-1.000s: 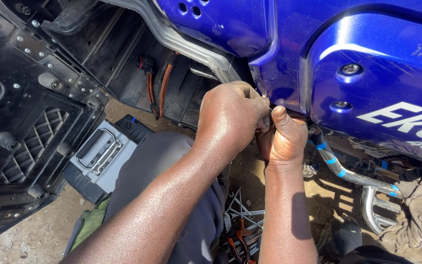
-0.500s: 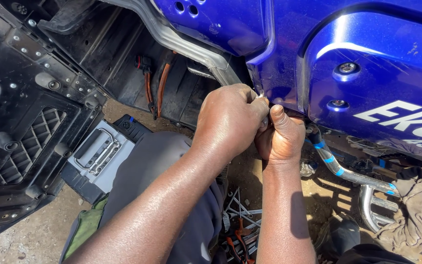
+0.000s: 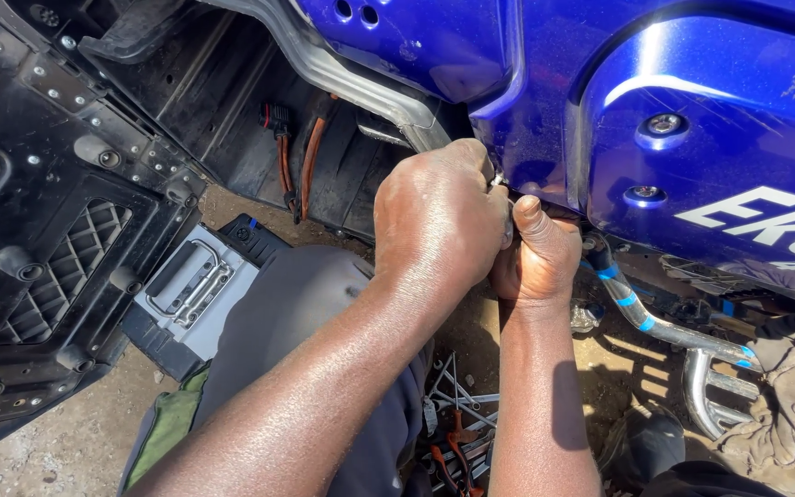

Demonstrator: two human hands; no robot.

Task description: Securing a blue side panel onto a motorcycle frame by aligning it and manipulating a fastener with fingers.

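Both hands are bunched at the lower edge of the glossy blue plastic body panel (image 3: 545, 101), where a small metal fastener (image 3: 499, 181) glints, mostly hidden. The left hand (image 3: 439, 221) is curled tight over it; the right hand (image 3: 537, 253) is fisted just beneath, thumb up, touching the left. What either pinches, I cannot tell. Looks like fastening work at that edge; the next move calls for a steady grip. Since the earlier frame the hands have barely shifted. Black plastic undertray (image 3: 57, 221) left, grey battery box (image 3: 197, 287) below, scattered hand tools (image 3: 457, 433) on the ground.
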